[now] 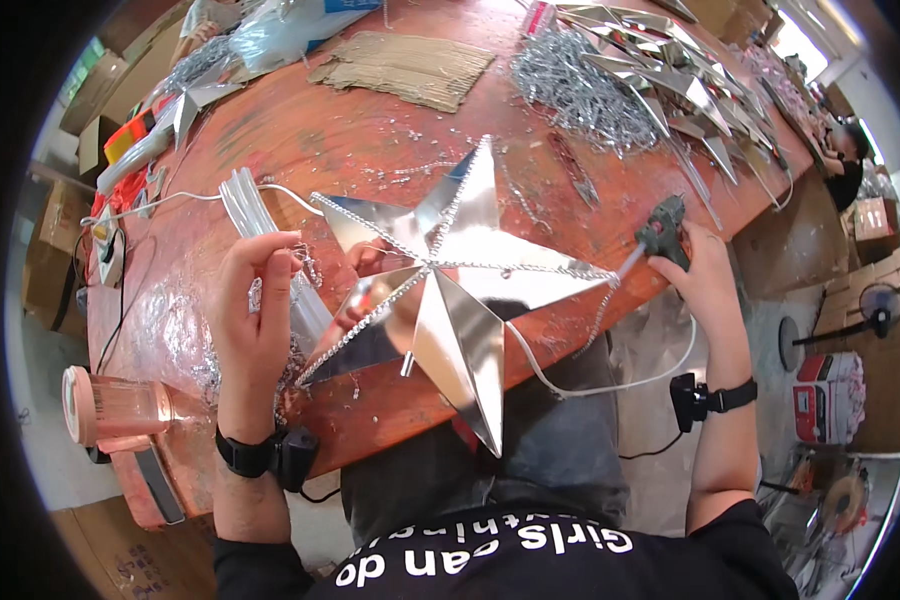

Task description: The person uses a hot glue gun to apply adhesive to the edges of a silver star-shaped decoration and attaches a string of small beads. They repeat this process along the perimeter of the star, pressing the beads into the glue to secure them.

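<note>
A shiny silver five-pointed star [460,330] lies near the table's front edge. Silver bead chain [370,228] runs along several of its ridges from the centre; the ridge of the point facing me is bare. A loose length of chain [597,325] hangs from the right tip. My right hand [703,265] grips a dark green glue gun [662,232], with a translucent glue stick [631,260] slanting from it towards that tip. Left of the star, my left hand [255,295] is raised with curled fingers, closed near silver strands; what they pinch is too small to tell.
A bundle of clear glue sticks [245,205] lies beyond my left hand. A lidded cup [120,405] and a phone [158,485] are at the left edge. White cord [610,388] loops below the star. Tangled silver chain [580,90], silver stars [705,100] and cardboard [405,68] lie farther back.
</note>
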`<act>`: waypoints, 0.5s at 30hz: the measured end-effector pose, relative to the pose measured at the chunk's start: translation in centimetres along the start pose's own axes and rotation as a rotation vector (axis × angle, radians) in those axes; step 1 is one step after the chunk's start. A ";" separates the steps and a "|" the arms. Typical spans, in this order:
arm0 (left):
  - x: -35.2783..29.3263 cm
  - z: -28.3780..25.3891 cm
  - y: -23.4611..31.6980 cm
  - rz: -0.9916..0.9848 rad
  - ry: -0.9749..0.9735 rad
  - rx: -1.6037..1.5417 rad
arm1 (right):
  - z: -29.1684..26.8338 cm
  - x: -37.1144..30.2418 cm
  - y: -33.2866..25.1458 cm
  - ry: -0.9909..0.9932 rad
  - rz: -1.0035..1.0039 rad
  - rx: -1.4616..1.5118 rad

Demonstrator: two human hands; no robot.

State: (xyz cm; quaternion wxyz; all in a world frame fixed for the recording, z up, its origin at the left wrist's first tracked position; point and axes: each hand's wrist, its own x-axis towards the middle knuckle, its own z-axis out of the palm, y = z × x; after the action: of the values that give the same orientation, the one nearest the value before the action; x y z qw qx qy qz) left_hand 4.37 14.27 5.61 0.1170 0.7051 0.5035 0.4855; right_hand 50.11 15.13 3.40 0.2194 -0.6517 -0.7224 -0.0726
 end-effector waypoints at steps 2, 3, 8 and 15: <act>-0.2 -0.4 -0.1 -0.008 0.004 -0.040 | -0.7 0.7 0.2 -0.123 0.058 0.053; -0.1 -0.3 -0.3 -0.002 0.015 -0.088 | -1.3 0.8 0.7 -0.188 0.094 0.074; -0.1 0.1 -0.7 -0.007 0.090 -0.192 | -5.3 0.7 2.3 0.030 0.301 0.161; -0.4 -0.2 0.5 0.037 0.082 -0.106 | -6.5 -0.5 -1.4 0.030 0.149 1.139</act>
State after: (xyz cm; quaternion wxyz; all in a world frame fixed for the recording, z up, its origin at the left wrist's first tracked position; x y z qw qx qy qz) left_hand 4.52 13.65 5.80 0.1244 0.6863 0.4684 0.5422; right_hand 50.25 11.99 9.22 0.5504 -0.4790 -0.5965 0.3345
